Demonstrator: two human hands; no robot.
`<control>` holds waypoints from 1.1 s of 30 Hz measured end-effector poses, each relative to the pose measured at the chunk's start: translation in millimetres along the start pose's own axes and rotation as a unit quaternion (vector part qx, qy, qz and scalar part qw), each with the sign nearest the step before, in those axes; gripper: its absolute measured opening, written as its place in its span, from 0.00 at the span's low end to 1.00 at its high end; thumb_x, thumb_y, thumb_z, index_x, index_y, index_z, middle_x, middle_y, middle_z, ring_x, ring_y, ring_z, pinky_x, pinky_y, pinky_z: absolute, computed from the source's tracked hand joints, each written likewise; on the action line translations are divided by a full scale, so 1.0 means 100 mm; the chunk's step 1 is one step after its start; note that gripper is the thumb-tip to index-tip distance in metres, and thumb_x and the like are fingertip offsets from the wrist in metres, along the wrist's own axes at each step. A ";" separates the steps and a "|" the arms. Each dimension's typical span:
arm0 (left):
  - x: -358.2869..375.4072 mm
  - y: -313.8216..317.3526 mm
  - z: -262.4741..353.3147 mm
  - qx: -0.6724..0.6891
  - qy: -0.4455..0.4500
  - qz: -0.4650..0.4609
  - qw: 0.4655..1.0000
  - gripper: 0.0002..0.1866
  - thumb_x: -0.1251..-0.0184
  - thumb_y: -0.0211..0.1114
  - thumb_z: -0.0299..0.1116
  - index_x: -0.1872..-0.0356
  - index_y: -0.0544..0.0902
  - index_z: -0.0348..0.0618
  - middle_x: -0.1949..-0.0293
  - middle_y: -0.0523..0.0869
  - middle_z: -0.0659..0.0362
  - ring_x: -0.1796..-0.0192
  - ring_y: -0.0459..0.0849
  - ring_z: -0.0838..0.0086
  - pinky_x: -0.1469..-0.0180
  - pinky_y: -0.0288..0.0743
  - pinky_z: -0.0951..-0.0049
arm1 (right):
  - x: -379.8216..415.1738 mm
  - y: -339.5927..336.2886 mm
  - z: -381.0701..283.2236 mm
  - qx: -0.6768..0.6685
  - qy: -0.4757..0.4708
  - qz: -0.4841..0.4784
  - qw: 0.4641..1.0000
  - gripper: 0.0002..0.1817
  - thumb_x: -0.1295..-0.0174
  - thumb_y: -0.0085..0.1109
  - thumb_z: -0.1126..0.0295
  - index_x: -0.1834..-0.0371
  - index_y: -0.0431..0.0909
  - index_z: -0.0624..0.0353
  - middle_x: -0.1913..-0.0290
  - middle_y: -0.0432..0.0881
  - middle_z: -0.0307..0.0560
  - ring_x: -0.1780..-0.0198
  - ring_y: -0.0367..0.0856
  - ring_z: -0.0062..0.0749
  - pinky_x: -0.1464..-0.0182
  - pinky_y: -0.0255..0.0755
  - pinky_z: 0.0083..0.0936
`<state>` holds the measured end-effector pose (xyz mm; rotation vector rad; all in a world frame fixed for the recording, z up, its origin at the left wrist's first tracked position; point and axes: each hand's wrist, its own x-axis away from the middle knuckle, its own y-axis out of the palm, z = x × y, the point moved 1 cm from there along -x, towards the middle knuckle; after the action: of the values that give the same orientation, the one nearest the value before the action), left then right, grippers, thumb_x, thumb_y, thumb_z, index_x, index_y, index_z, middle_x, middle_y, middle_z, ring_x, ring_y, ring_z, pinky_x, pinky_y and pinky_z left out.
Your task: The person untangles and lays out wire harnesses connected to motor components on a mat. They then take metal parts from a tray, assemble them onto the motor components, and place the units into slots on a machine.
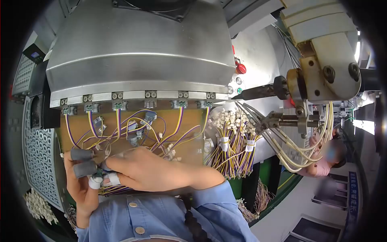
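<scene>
My left hand (pixel 82 181), with grey finger cots on two fingers, is at the lower left, its fingers closed round a small green circuit board (pixel 98 173) with wires. My right hand (pixel 137 169) reaches in from the right and meets it there, its fingertips pinched at the same board; white tape wraps a fingertip. Beyond the hands, several small round parts with boards and purple, yellow and white wires (pixel 177 126) sit in a row along the metal fixture's front edge (pixel 137 95). Loose round parts (pixel 150 116) lie among wires on the brown work surface (pixel 189 149).
A soldering iron (pixel 258 92) on a metal arm points left at the fixture's right end. Bundled wires with white connectors (pixel 231 141) lie to the right. A perforated tray (pixel 42 161) stands at left. A red knob (pixel 240 69) is behind. Another person (pixel 322 163) sits far right.
</scene>
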<state>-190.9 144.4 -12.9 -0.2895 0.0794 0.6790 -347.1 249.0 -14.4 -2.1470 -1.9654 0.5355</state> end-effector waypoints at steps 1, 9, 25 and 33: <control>0.00 0.02 0.00 0.000 0.000 -0.002 1.000 0.12 0.47 0.61 0.27 0.62 0.73 0.35 0.55 0.67 0.52 0.52 0.67 0.67 0.50 0.62 0.70 | -0.01 0.00 0.02 -0.044 0.005 -0.006 0.999 0.11 0.43 0.55 0.65 0.65 0.69 0.60 0.80 0.72 0.51 0.76 0.75 0.47 0.75 0.65 0.39; -0.05 -0.13 -0.04 -0.021 0.090 -0.068 0.993 0.16 0.52 0.60 0.25 0.59 0.76 0.35 0.56 0.73 0.48 0.55 0.72 0.60 0.50 0.65 0.68 | 0.02 -0.12 -0.19 -0.006 0.082 0.006 0.997 0.12 0.44 0.59 0.61 0.72 0.75 0.61 0.83 0.72 0.50 0.81 0.76 0.41 0.80 0.63 0.33; 0.07 -0.23 -0.08 0.067 0.034 -0.053 0.996 0.14 0.58 0.64 0.18 0.65 0.82 0.32 0.64 0.80 0.54 0.61 0.79 0.70 0.63 0.73 0.76 | 0.02 0.12 -0.28 0.010 0.080 0.036 0.996 0.11 0.49 0.66 0.65 0.74 0.77 0.62 0.84 0.72 0.42 0.83 0.66 0.23 0.80 0.60 0.21; 0.05 -0.25 -0.05 0.058 0.054 -0.151 0.985 0.15 0.62 0.64 0.19 0.67 0.82 0.35 0.68 0.81 0.54 0.66 0.80 0.69 0.65 0.72 0.74 | 0.07 0.01 -0.32 -0.080 0.193 -0.071 0.975 0.12 0.48 0.66 0.64 0.76 0.77 0.62 0.87 0.72 0.38 0.84 0.69 0.15 0.82 0.60 0.17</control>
<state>-171.1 127.4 -12.8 -0.2207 0.1735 0.3551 -333.7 259.8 14.1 -1.9860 -1.9685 -0.0639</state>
